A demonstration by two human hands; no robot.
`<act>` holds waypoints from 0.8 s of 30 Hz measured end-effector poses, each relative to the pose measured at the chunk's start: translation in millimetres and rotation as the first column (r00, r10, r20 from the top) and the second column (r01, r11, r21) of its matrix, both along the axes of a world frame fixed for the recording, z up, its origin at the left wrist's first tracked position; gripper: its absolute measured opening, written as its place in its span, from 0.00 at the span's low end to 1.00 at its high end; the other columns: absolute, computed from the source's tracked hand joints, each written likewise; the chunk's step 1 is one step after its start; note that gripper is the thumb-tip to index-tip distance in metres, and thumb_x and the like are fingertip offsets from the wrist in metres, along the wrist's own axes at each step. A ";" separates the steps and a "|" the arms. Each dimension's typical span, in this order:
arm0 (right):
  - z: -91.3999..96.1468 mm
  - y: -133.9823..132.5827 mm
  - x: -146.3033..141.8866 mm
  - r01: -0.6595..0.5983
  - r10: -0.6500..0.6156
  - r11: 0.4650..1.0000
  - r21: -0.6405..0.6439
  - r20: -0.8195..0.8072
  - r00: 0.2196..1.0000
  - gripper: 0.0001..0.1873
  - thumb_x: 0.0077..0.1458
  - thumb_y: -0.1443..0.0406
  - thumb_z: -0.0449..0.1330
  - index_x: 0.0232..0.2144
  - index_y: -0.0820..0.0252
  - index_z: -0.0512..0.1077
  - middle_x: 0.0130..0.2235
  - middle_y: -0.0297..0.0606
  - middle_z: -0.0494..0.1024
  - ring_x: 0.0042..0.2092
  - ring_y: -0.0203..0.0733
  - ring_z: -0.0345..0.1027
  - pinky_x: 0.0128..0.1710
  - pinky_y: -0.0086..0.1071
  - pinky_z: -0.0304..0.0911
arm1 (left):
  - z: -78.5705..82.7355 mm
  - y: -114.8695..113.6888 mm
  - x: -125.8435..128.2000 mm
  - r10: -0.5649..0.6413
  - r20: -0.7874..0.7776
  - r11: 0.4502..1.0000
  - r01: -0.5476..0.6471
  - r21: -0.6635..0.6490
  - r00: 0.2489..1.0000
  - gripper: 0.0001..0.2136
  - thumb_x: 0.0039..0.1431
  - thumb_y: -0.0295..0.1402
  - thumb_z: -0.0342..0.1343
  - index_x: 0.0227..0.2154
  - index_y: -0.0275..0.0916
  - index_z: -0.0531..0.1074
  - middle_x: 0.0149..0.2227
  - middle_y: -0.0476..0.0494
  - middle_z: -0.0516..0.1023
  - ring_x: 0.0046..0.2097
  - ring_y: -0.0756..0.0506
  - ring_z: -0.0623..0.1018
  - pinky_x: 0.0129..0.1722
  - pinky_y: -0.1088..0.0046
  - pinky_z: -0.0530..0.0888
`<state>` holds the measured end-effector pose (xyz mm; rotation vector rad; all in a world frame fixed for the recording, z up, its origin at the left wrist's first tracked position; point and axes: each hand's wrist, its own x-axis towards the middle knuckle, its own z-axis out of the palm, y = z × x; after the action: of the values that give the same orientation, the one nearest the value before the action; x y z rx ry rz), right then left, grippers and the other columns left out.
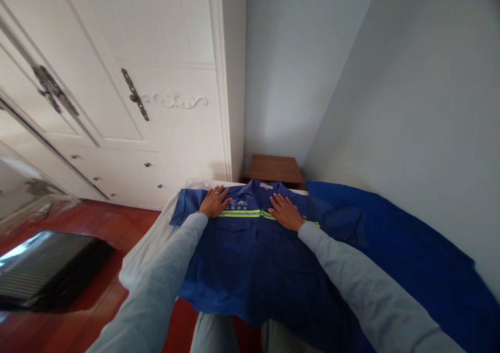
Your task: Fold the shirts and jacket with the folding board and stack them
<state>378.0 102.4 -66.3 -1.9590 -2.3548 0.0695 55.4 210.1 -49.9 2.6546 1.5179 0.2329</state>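
Observation:
A blue work shirt (250,254) with a yellow-green reflective stripe (239,213) across the chest lies spread front-up on a bed. My left hand (214,202) lies flat and open on the shirt's left shoulder, a ring on one finger. My right hand (286,211) rests flat and open on the chest, right of the collar (262,186), covering part of the stripe. Both arms wear light grey sleeves.
More blue fabric (394,249) covers the bed to the right, against a grey wall. White bedding (144,249) shows at the left edge. A brown nightstand (274,168) stands beyond the bed. A white wardrobe (128,87) fills the left; a dark ribbed object (42,267) sits on the red wooden floor.

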 end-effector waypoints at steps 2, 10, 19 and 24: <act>1.6 -7.3 1.5 -0.007 0.007 1.000 -0.005 -0.001 1.000 0.37 0.70 0.48 0.37 0.71 0.62 0.54 0.71 0.44 0.46 0.73 0.50 0.39 0.72 0.49 0.40 | 0.1 0.0 -1.5 -0.019 0.011 1.000 0.019 0.002 1.000 0.31 0.69 0.51 0.41 0.67 0.37 0.61 0.70 0.34 0.57 0.71 0.34 0.56 0.69 0.51 0.53; 8.8 -30.3 -5.8 -0.017 0.014 0.999 -0.046 -0.052 0.999 0.36 0.69 0.48 0.41 0.70 0.63 0.56 0.71 0.46 0.48 0.72 0.53 0.41 0.71 0.49 0.43 | -7.0 -11.4 -11.1 -0.077 0.076 0.996 0.073 0.052 0.994 0.30 0.69 0.50 0.42 0.65 0.35 0.64 0.68 0.33 0.61 0.70 0.35 0.59 0.69 0.52 0.55; 67.2 41.1 2.8 0.145 -0.135 0.979 0.146 -0.075 0.988 0.25 0.67 0.57 0.53 0.59 0.67 0.68 0.58 0.53 0.68 0.61 0.49 0.61 0.62 0.38 0.57 | -3.2 -26.8 -11.3 0.025 0.246 0.979 -0.074 0.191 0.969 0.25 0.72 0.44 0.36 0.54 0.33 0.72 0.53 0.34 0.78 0.56 0.39 0.76 0.59 0.61 0.70; 67.3 72.8 -5.4 0.163 -0.161 0.986 -0.027 0.065 0.985 0.28 0.65 0.48 0.54 0.47 0.68 0.77 0.51 0.57 0.74 0.55 0.50 0.68 0.57 0.38 0.62 | 2.5 -30.1 -9.8 0.034 0.259 0.976 -0.088 0.200 0.965 0.22 0.72 0.41 0.37 0.49 0.36 0.74 0.49 0.36 0.79 0.52 0.41 0.77 0.57 0.63 0.72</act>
<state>372.6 175.2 1.0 -2.1913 -2.2338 0.0373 45.7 179.9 -47.5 2.6008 1.5689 0.7479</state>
